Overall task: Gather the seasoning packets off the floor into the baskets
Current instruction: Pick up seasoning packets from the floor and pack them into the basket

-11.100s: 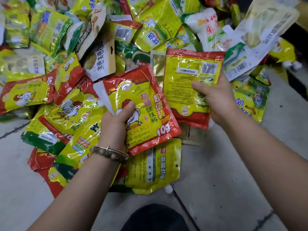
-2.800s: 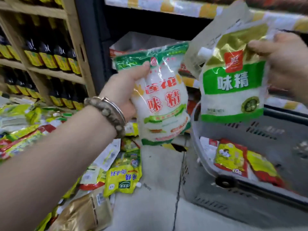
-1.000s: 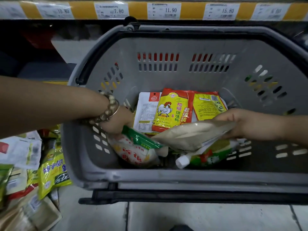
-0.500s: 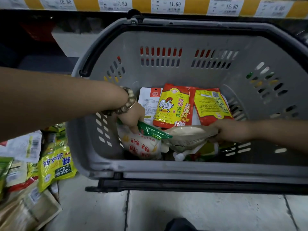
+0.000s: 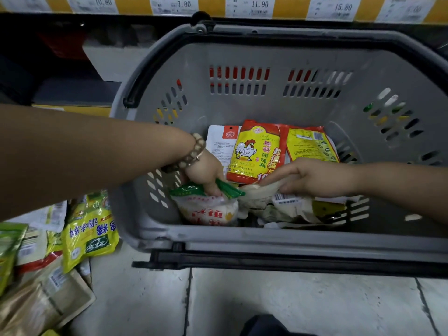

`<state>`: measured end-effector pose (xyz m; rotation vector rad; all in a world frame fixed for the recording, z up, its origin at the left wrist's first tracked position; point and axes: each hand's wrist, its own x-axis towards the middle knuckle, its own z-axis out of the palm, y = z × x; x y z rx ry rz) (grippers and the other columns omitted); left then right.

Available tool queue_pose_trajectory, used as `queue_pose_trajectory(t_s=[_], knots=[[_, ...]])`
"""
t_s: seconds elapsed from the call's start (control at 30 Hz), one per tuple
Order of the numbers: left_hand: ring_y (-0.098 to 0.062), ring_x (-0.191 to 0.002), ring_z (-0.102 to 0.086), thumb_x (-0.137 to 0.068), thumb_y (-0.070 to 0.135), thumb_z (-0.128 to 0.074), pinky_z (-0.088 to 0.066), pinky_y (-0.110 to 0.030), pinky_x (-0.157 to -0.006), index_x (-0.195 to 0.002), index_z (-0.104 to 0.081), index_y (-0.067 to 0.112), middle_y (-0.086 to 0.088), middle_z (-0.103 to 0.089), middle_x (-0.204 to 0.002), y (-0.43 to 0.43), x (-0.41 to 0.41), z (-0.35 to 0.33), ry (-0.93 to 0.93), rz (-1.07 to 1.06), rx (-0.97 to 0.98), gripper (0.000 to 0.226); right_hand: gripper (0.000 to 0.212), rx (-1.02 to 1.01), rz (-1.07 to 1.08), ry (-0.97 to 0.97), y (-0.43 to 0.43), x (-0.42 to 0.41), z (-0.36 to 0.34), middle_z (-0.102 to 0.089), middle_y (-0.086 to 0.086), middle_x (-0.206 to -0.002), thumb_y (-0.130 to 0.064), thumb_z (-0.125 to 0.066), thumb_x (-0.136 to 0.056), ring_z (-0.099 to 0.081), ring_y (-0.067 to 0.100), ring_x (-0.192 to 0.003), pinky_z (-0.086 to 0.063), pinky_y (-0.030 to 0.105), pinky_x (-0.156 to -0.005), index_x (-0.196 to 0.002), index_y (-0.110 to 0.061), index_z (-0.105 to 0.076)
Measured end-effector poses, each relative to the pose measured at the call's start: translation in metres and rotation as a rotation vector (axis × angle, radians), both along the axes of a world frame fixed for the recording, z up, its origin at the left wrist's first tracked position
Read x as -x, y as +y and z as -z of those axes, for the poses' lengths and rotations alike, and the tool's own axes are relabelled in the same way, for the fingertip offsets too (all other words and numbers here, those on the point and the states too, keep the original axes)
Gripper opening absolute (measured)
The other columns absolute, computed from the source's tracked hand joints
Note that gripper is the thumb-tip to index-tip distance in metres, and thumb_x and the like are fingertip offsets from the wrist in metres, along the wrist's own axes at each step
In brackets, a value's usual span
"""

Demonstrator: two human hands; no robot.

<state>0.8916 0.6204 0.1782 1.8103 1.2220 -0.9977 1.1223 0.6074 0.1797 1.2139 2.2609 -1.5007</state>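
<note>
Curling round the green top band of a plump white plastic seasoning packet with red lettering (image 5: 208,210), the left hand (image 5: 206,174) holds it low inside the grey plastic shopping basket (image 5: 266,241). The packet's lower part is hidden behind the near rim. Just beside it, the right hand (image 5: 312,177) grips a pale cream soft pouch with a barcode (image 5: 274,202), fingers closed on its upper edge. The pouch touches the white packet's green corner. Neither hand has let go yet.

Behind them, flat on the basket bottom, lie a red-and-yellow packet printed with a rooster (image 5: 257,151), a second red-and-yellow packet showing its back (image 5: 310,146), and a flat white packet with a red square mark (image 5: 221,144) tucked partly under the rooster one. That appears to make five packets in the basket, two of them not yet released.

Outside, on the grey tiled floor (image 5: 266,304), a heap lies at the left: a yellow-green packet (image 5: 89,229), a tan foil pouch (image 5: 36,304) and others cut off by the frame edge. I judge the gathering to be at an early stage, with much left. How many packets lie out of view cannot be told.
</note>
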Motion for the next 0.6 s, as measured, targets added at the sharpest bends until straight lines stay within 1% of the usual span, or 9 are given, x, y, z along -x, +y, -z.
queue_pose_trajectory(t_s=[0.07,0.13,0.2,0.23,0.3,0.4,0.43,0.53,0.6], knots=[[-0.009,-0.068,-0.051,-0.095,0.020,-0.050,-0.044,-0.013,-0.054,-0.097,-0.058,0.010,0.002,-0.054,-0.076,0.004,-0.002,-0.012,-0.036,-0.065,0.049,0.012,0.035,0.133,0.123,0.026,0.005,-0.011,0.001,-0.066,0.005,-0.096,-0.009,-0.056,-0.093,-0.052,0.016,-0.076,-0.043,0.028,-0.066,-0.105,-0.040,-0.066],[-0.007,-0.065,-0.050,-0.096,0.021,-0.050,-0.044,-0.013,-0.052,-0.105,-0.059,0.005,0.003,-0.054,-0.075,0.008,-0.003,-0.007,-0.039,-0.074,0.018,0.020,0.027,0.186,0.218,-0.026,0.011,-0.021,0.006,-0.060,0.012,-0.086,-0.012,-0.055,-0.094,-0.051,0.018,-0.072,-0.043,0.028,-0.062,-0.110,-0.032,-0.066],[-0.013,-0.070,-0.056,-0.096,0.026,-0.049,-0.050,-0.018,-0.054,-0.115,-0.057,0.003,-0.002,-0.058,-0.084,0.007,-0.006,0.002,0.018,-0.051,0.059,0.030,0.016,0.085,0.119,-0.178,0.017,-0.023,0.010,-0.054,0.003,-0.072,-0.014,-0.053,-0.095,-0.048,0.009,-0.062,-0.041,0.019,-0.056,-0.107,-0.015,-0.064],[-0.018,-0.076,-0.060,-0.096,0.029,-0.049,-0.054,-0.022,-0.061,-0.116,-0.056,0.003,-0.007,-0.061,-0.093,0.006,-0.007,0.008,0.040,-0.036,0.078,0.034,0.012,0.031,0.044,-0.264,0.018,-0.023,0.012,-0.051,-0.001,-0.068,-0.014,-0.052,-0.096,-0.046,0.006,-0.058,-0.039,0.016,-0.054,-0.097,-0.012,-0.064],[-0.028,-0.093,-0.063,-0.095,0.034,-0.050,-0.055,-0.032,-0.076,-0.118,-0.057,0.003,-0.013,-0.063,-0.108,0.004,-0.008,0.012,0.058,0.001,0.068,0.040,0.019,-0.044,-0.055,-0.378,0.019,-0.021,0.014,-0.049,-0.002,-0.068,-0.013,-0.052,-0.096,-0.045,0.008,-0.060,-0.038,0.018,-0.056,-0.079,-0.019,-0.056],[-0.027,-0.091,-0.059,-0.095,0.033,-0.050,-0.053,-0.021,-0.055,-0.123,-0.054,0.000,-0.015,-0.061,-0.113,0.004,-0.007,0.013,0.082,-0.008,0.078,0.043,0.023,-0.062,-0.067,-0.401,0.018,-0.022,0.017,-0.050,-0.001,-0.069,-0.013,-0.052,-0.096,-0.046,0.011,-0.062,-0.040,0.022,-0.058,-0.074,-0.021,-0.052],[-0.025,-0.091,-0.058,-0.095,0.033,-0.050,-0.052,-0.021,-0.056,-0.125,-0.053,0.000,-0.014,-0.062,-0.110,0.003,-0.007,0.010,0.079,-0.027,0.104,0.044,0.024,-0.067,-0.081,-0.406,0.018,-0.022,0.017,-0.050,-0.002,-0.069,-0.012,-0.053,-0.095,-0.046,0.010,-0.062,-0.039,0.020,-0.057,-0.073,-0.021,-0.051],[-0.025,-0.100,-0.059,-0.092,0.033,-0.054,-0.052,-0.035,-0.079,-0.128,-0.053,0.006,-0.004,-0.061,-0.099,0.002,-0.006,-0.005,0.017,-0.070,0.134,0.045,0.018,-0.118,-0.163,-0.381,0.019,-0.012,0.007,-0.051,-0.008,-0.071,-0.016,-0.059,-0.092,-0.046,0.007,-0.065,-0.034,0.016,-0.057,-0.078,-0.025,-0.054],[-0.026,-0.114,-0.055,-0.090,0.035,-0.056,-0.047,-0.040,-0.097,-0.133,-0.048,0.012,-0.004,-0.058,-0.117,0.000,-0.005,-0.022,-0.061,-0.071,0.039,0.049,0.011,-0.153,-0.171,-0.333,0.018,-0.004,-0.003,-0.055,-0.015,-0.080,-0.022,-0.065,-0.088,-0.050,0.001,-0.073,-0.037,0.011,-0.061,-0.090,-0.029,-0.056]])
